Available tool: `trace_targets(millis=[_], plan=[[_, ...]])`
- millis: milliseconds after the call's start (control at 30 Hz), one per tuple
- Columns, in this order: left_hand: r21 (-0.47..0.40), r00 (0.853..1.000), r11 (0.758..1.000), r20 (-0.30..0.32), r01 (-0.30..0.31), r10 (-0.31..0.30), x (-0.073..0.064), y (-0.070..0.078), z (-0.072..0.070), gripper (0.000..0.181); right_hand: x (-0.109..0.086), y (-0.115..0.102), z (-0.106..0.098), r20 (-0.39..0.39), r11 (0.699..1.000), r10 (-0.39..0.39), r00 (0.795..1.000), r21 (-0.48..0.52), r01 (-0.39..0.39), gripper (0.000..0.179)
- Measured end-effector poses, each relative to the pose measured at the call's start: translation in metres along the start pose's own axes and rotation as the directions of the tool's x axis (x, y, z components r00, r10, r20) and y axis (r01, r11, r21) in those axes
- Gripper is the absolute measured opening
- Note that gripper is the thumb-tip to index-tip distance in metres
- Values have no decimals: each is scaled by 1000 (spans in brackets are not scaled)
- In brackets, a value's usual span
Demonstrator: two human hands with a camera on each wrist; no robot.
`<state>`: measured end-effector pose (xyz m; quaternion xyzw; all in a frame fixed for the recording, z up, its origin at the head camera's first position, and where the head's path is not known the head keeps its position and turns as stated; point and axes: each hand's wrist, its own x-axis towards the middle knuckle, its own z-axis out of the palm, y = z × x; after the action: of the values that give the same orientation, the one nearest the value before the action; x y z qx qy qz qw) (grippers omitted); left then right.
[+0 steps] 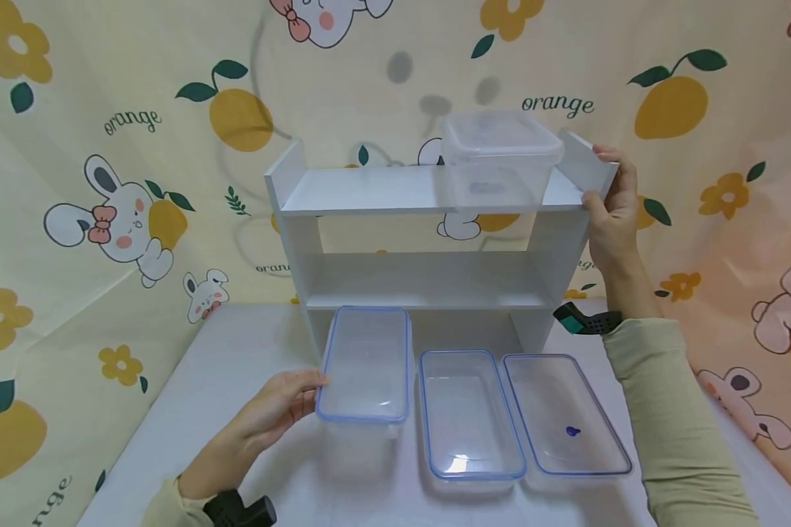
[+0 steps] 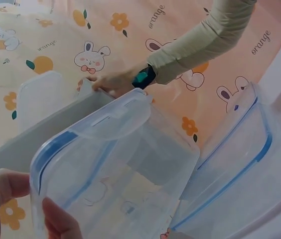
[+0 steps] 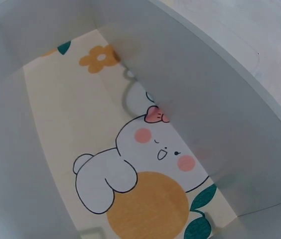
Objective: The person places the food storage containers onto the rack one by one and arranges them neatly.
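My left hand [image 1: 270,410] pinches the left edge of a clear plastic food container [image 1: 365,366] with a blue-rimmed lid. This container is held up in front of the shelf's lower part, with a shadow on the table below it. The left wrist view shows the thumb and a finger at the container's rim [image 2: 56,149]. My right hand [image 1: 616,219] grips the top of the right side panel of a white shelf [image 1: 428,282], thumb on the front and fingers behind. The right wrist view looks into the shelf [image 3: 220,114], with the right hand out of frame.
Two more blue-rimmed containers stand on the white table to the right, one in the middle [image 1: 471,417] and one [image 1: 567,413] with a small dark blue spot. A clear lidded box [image 1: 501,161] sits on the shelf's top board. A printed cloth [image 1: 369,88] hangs behind.
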<state>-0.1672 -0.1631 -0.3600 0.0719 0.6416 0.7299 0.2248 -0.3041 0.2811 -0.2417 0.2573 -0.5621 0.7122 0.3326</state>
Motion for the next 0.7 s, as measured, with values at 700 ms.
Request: trace_targets(millis=[700], plan=[[39, 1000, 999, -3, -28, 28, -5, 23, 3, 13, 0, 1, -1, 2, 1000, -9, 1000, -3, 9, 50]])
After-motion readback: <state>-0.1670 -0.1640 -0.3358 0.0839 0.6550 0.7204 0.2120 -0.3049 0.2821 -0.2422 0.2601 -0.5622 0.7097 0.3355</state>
